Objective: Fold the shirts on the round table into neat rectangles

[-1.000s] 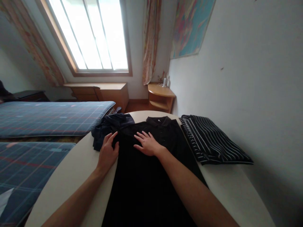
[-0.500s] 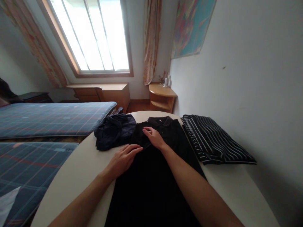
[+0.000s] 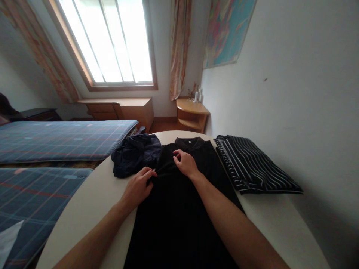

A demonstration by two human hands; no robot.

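Observation:
A black collared shirt [image 3: 179,220] lies spread on the round pale table [image 3: 84,209], its collar [image 3: 189,143] at the far end. At the shirt's left edge, near the sleeve, is my left hand [image 3: 140,185]; its fingertips touch the cloth, with index finger and thumb apart. My right hand [image 3: 185,163] rests over the upper chest of the shirt, fingers loosely bent and a gap between thumb and forefinger. Neither hand visibly grips the fabric. Just beyond my left hand lies a crumpled dark navy garment [image 3: 136,155].
A folded black-and-white striped garment [image 3: 255,164] lies at the table's right, partly past the edge by the wall. Plaid mattresses [image 3: 64,140] stand to the left. Behind are a wooden desk [image 3: 137,106] and a corner shelf [image 3: 193,108].
My left hand has drawn back leftward from the shirt's chest to its left edge, its fingers more bent. My right hand has shifted slightly right. The shirt's left sleeve area lies smoother.

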